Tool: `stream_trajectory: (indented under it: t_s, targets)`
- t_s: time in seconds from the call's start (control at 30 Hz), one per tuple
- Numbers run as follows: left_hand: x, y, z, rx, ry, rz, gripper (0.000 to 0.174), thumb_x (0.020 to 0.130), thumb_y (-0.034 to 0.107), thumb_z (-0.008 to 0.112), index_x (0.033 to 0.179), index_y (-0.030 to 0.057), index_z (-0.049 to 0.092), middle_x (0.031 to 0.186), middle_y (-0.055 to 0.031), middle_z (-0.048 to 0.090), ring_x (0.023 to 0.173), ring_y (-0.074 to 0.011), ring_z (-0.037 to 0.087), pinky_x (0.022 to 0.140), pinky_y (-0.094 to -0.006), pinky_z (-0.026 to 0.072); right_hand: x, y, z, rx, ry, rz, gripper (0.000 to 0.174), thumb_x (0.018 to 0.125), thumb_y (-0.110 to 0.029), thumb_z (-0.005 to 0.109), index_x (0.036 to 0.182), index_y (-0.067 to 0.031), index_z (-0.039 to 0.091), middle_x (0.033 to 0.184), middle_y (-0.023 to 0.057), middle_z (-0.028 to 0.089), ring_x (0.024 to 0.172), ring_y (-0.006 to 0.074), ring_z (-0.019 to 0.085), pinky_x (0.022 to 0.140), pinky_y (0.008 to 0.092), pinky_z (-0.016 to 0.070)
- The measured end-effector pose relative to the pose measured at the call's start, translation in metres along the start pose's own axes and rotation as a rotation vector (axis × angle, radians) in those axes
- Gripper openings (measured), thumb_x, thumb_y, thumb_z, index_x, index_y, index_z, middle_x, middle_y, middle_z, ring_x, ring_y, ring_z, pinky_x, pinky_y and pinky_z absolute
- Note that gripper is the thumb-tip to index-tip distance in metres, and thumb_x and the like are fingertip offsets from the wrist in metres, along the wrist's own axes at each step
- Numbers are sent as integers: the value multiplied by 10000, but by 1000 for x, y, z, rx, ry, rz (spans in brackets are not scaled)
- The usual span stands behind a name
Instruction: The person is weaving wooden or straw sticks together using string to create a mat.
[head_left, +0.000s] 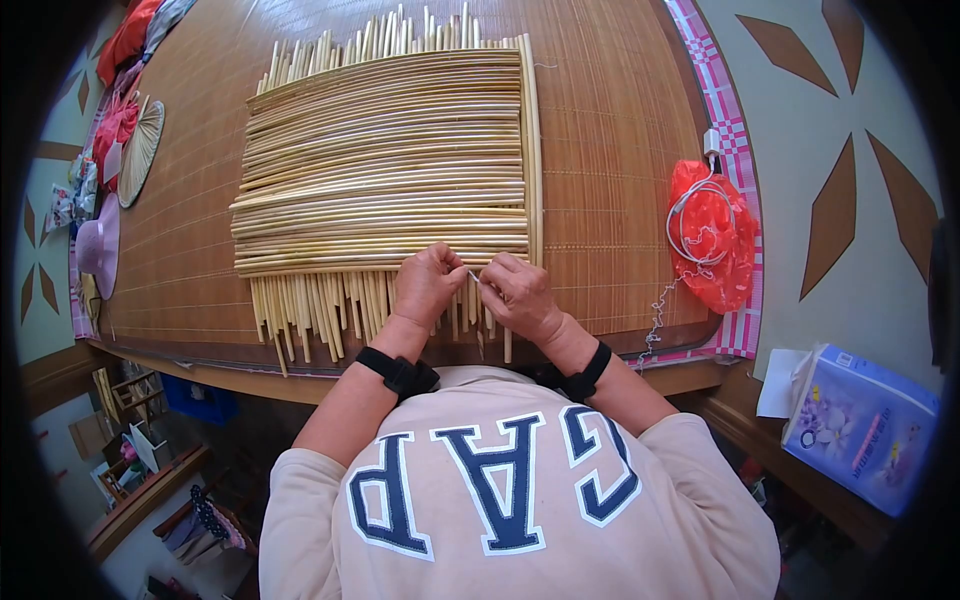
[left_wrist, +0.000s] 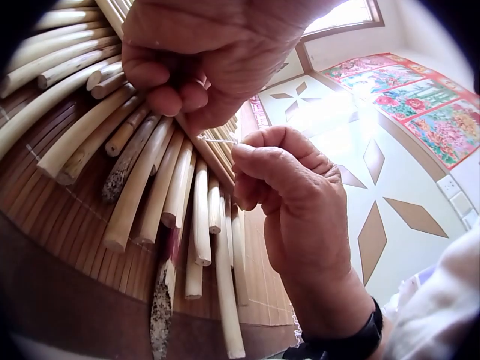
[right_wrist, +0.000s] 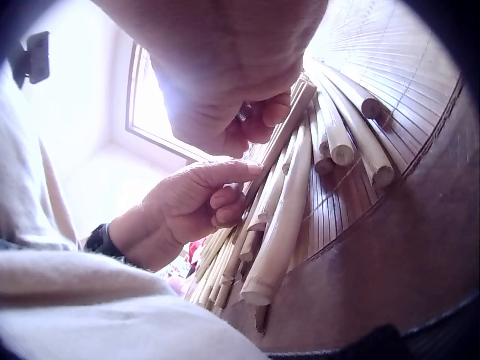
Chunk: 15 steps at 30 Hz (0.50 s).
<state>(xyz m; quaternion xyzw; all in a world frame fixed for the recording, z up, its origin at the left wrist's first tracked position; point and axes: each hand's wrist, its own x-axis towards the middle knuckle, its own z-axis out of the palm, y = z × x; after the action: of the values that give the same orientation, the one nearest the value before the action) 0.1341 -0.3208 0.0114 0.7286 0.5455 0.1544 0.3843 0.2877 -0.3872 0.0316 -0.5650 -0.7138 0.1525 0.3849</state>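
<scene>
Currently I see the thin white string [left_wrist: 219, 141] as a short span between both hands, about equally near each, slanting beside the near edge of the layered sticks [head_left: 380, 200]; those lie sideways across the body; the right hand [head_left: 520, 300] pinches one end of the span, the left hand [head_left: 425, 290] the other, curled fingers narrow; knuckles hide the rest; I cannot make out any knot.

Home room; floral posters [left_wrist: 416, 101]; pink hat [head_left: 95, 247]; tissue pack [head_left: 862, 430]
</scene>
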Motion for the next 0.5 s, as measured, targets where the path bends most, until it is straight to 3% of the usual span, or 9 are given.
stream_trajectory:
  t_s: [0.23,0.5]
  targets:
    - [-1,-1,-5,2,-23,83,122,717,124,670,760,25,613,603,-60,608,536,-89,569,503,-247,455,-1,2,1,30,-6,45,68,727,-74,607,718,-62,541,699,93,499,644,266,566,564,352,464]
    - [-4,-1,-7,-92,-66,31,104,736,113,653,767,15,639,564,-47,586,468,-92,536,442,-250,433,-1,3,1,13,-24,48,69,727,-77,606,716,-62,540,701,92,502,643,267,571,559,352,464]
